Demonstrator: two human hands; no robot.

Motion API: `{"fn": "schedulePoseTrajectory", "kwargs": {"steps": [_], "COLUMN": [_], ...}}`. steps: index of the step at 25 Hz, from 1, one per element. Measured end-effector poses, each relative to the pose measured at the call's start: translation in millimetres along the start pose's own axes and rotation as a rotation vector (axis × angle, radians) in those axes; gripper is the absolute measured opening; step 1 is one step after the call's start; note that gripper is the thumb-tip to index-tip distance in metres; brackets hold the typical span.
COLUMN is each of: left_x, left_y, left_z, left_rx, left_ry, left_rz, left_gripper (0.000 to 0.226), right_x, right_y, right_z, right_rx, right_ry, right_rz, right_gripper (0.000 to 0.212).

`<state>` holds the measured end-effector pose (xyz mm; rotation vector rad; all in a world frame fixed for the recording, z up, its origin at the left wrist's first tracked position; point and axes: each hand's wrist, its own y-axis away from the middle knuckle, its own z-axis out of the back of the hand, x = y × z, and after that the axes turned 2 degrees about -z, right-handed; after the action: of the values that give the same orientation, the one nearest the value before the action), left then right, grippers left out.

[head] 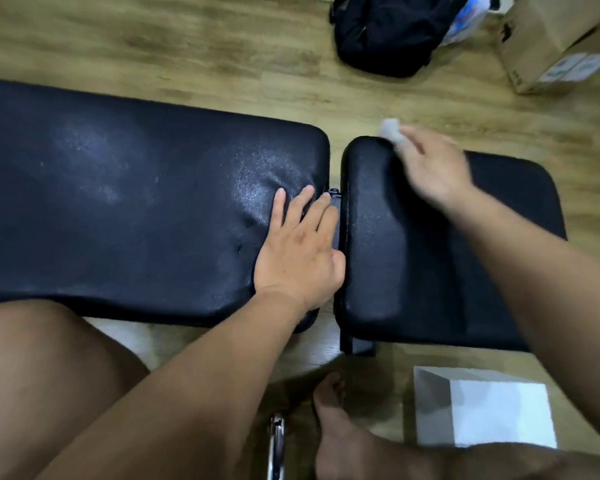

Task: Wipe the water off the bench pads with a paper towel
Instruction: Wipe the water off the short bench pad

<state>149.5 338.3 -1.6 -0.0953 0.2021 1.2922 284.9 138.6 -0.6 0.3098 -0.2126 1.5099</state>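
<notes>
The right hand (pixel 433 168) is pinched around a small balled-up paper towel (pixel 390 129). The towel sits at the far edge of the short seat pad (pixel 395 258), at about 12 o'clock on that pad. The hand looks blurry, so I think it is in the middle of a wipe.

The left hand (pixel 298 247) holds nothing. It lies flat with fingers spread on the long back pad (pixel 125 202), at that pad's 3 o'clock end, right by the gap between the two pads.

The job looks partly done. The long pad is shiny, with pale wet-looking patches near its middle and near the left hand, so it likely needs more wiping. The short pad looks darker and duller, but I cannot tell if it is fully dry.

Counting: two bench pads, two hands, one paper towel. On the wooden floor (pixel 187 39) there is one black backpack (pixel 388 32) at 12 o'clock, one cardboard box (pixel 555 43) at 1 o'clock, and one white box (pixel 485 407) at 5 o'clock. One bare foot (pixel 333 427) shows at 6 o'clock.
</notes>
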Motion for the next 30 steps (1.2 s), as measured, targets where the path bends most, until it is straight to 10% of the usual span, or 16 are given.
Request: {"fn": "schedulePoseTrajectory", "kwargs": {"steps": [6,11,15,25,30], "left_x": [1,0,0,4,3], "left_y": [-1,0,0,-1,0], "left_z": [-3,-2,-5,-12,-15], "left_rx": [-0.069,-0.052,-0.067,-0.124,-0.148], "left_ry": [-0.010,-0.006,0.002,-0.051,-0.045], "left_rz": [-0.016,-0.010,-0.011,-0.046,-0.052], "left_gripper": [0.066,0.061,0.058,0.059,0.058], "right_x": [14,-113,-157,-158,-159], "right_y": [27,10,27,162,234], "right_z": [-10,58,87,83,87], "right_rx": [0.144,0.104,0.085,-0.028,0.135], "right_ry": [0.014,0.065,-0.407,-0.573,-0.185], "right_rz": [0.321,-0.181,-0.495,-0.633,-0.616], "right_gripper": [0.045,0.041,0.028,0.020,0.042]}}
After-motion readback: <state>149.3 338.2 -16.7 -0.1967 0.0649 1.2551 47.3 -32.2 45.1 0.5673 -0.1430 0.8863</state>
